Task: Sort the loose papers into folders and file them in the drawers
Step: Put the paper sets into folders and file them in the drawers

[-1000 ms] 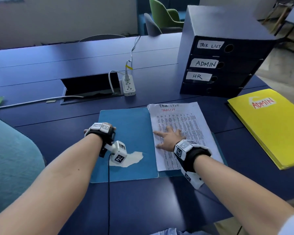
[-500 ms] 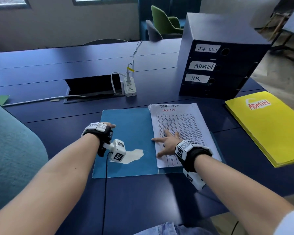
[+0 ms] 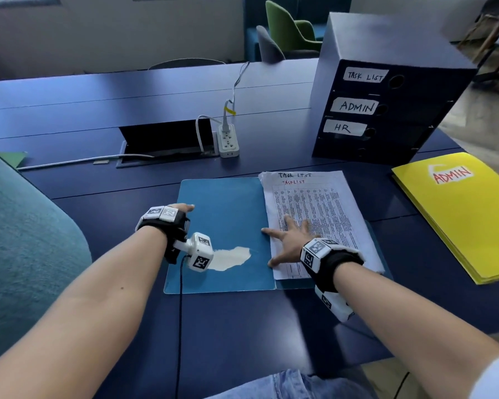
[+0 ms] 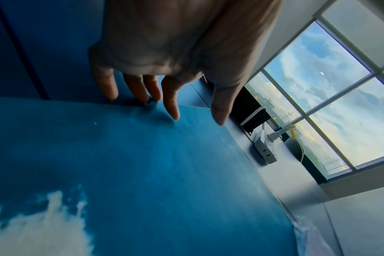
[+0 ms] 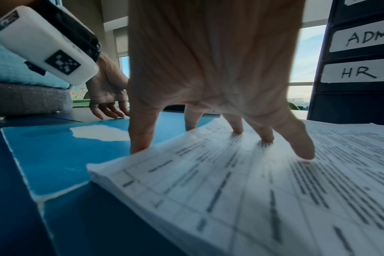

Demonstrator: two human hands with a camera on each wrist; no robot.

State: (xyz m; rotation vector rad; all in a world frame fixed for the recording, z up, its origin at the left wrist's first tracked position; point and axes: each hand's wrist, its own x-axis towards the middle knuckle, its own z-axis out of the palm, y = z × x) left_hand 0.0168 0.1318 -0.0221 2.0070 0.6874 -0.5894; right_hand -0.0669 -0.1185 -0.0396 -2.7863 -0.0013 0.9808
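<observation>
1. Head view: a blue folder lies open on the dark blue table; a stack of printed papers headed "TASK LIST" rests on its right half. A yellow folder marked "ADMIN" lies well apart to the right of the blue folder. A drawer cabinet, labelled TASK LIST, ADMIN and HR, stands beyond the blue folder, and a white power strip sits to the cabinet's left.
2. Head view hides the left hand behind its wrist band; the left wrist view shows it at the blue folder's far left edge, fingers straight and relaxed, tips touching the cover, gripping nothing.
3. Right wrist view shows what the head view only hints: the right hand is spread flat, fingertips pressing the papers, thumb at the stack's left edge.
4. The papers carry dense ruled tables; the blue folder's inner cover bears a torn white patch.
</observation>
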